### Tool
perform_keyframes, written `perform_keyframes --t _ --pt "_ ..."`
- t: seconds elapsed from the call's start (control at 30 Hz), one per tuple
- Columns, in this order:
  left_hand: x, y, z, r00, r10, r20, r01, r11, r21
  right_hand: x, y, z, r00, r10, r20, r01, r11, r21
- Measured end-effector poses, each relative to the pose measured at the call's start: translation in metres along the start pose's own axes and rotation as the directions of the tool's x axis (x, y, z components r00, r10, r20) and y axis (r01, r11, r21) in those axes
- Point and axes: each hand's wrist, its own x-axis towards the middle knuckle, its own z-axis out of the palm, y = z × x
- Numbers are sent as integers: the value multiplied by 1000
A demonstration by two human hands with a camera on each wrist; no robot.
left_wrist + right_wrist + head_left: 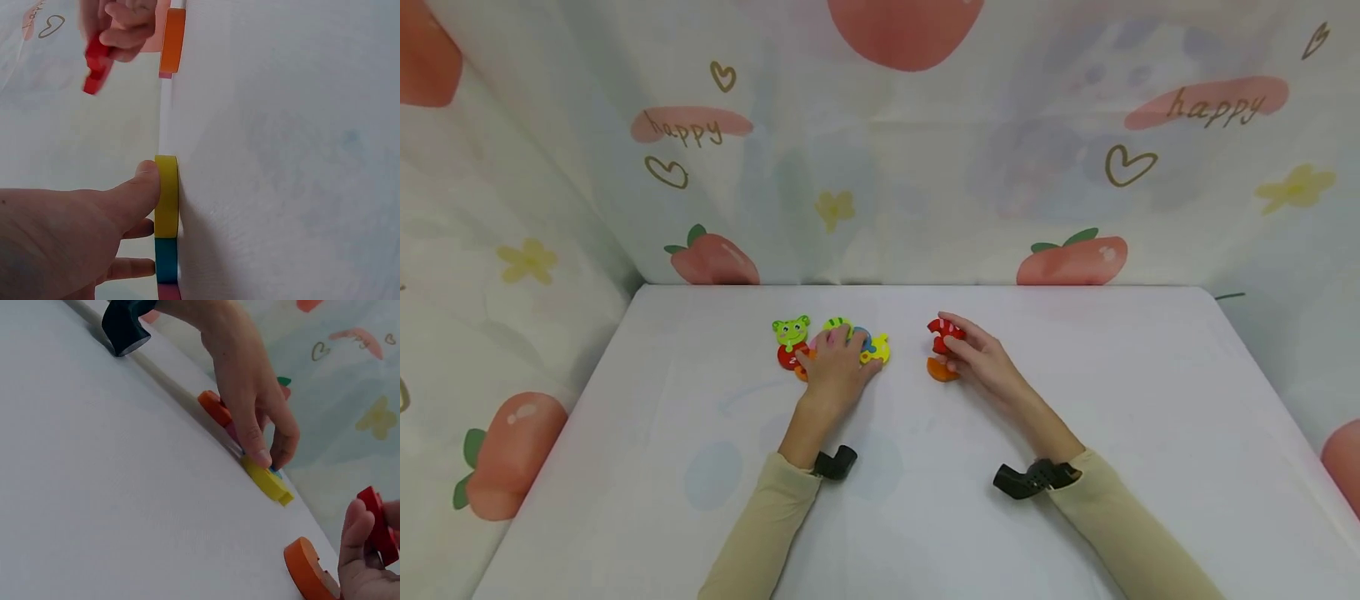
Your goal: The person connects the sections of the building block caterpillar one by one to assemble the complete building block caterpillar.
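My right hand (988, 367) pinches a red wooden puzzle piece (938, 327) with a notched, curved outline, raised off the table in the left wrist view. Just below it lies an orange curved piece (942, 372), flat on the table. My left hand (835, 367) rests with spread fingers over a row of puzzle pieces. Its thumb touches the yellow piece (166, 197), and fingertips reach the blue piece (166, 261). At the row's left end are a green animal-face piece (791, 332) and a red lettered piece (787, 357). Other pieces are partly covered by the hand.
The white table (700, 517) has its far edge just behind the pieces. A printed cloth (880, 167) hangs behind and at the sides. Black wrist cameras (837, 463) sit on both forearms.
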Motion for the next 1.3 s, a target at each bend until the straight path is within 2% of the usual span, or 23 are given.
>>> perform_keyframes --t 0.13,0.23,0.3,0.4,0.53,0.63,0.87,1.13,1.3 --pt "2 -1 -4 1000 -4 8 4 1000 -1 17 -3 11 999 0 -52 -7 991 -132" --pt "5 -3 -6 1000 -3 22 3 1000 -3 29 -5 20 997 -28 -79 5 963 -268" --pt "6 -5 -8 999 1 33 -1 1000 -8 35 -7 26 996 -43 -77 16 948 -319" --pt "8 -8 -10 999 11 43 -11 1000 2 41 -9 38 995 -69 -67 34 905 -424" --pt "8 -11 -13 997 23 67 -23 1000 -8 42 -8 53 996 -67 -52 30 850 -526" --pt "7 -15 -14 995 49 87 -47 998 -29 41 -9 60 998 -56 -41 22 822 -569" --pt "7 -26 -14 988 128 85 -122 990 -71 37 -11 68 998 -63 -14 41 789 -613" --pt "6 -27 -15 986 139 91 -130 987 -97 37 -12 70 998 -59 -19 30 733 -679" --pt "5 -28 -13 986 143 88 -135 986 -95 38 -12 70 999 -51 -4 34 714 -699"
